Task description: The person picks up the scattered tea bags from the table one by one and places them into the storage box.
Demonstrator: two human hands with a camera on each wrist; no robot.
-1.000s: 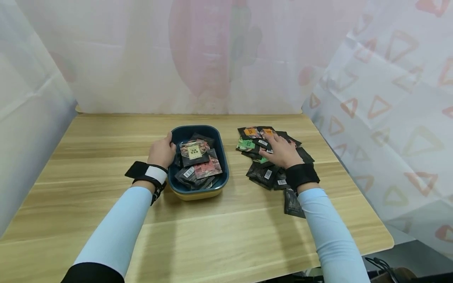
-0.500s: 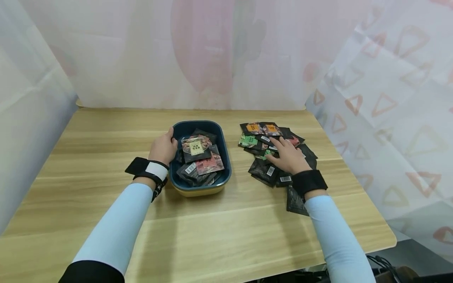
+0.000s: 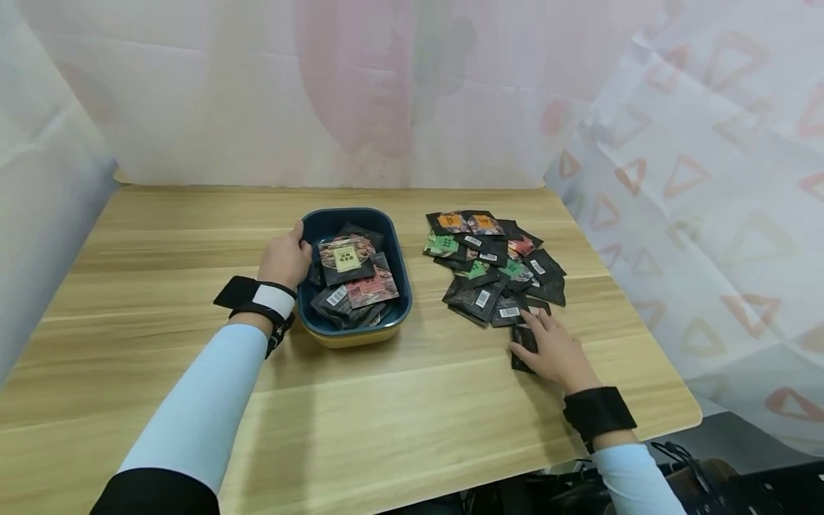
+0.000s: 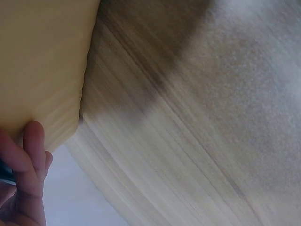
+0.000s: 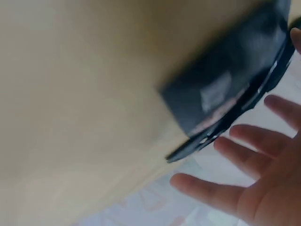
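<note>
A blue tray [image 3: 404, 266] with a yellow underside holds several dark snack packets [image 3: 352, 277]. My left hand [image 3: 285, 256] grips its left rim, thumb over the edge; in the left wrist view its fingers [image 4: 29, 165] lie against the yellow wall of the tray [image 4: 40, 61]. Right of the tray, a loose pile of packets [image 3: 494, 266] lies on the table. My right hand [image 3: 546, 345] rests with spread, straight fingers on a single dark packet [image 3: 521, 342] at the pile's near end. In the right wrist view the fingers [image 5: 256, 153] hover by that packet [image 5: 225, 89].
The wooden table [image 3: 412, 422] ends close to my right forearm, and its right edge lies just beyond the pile. Translucent sheets [image 3: 695, 179] wall in the back and both sides.
My right hand has drawn back from the middle of the pile toward me onto the lone dark packet. The left hand stays on the tray rim.
</note>
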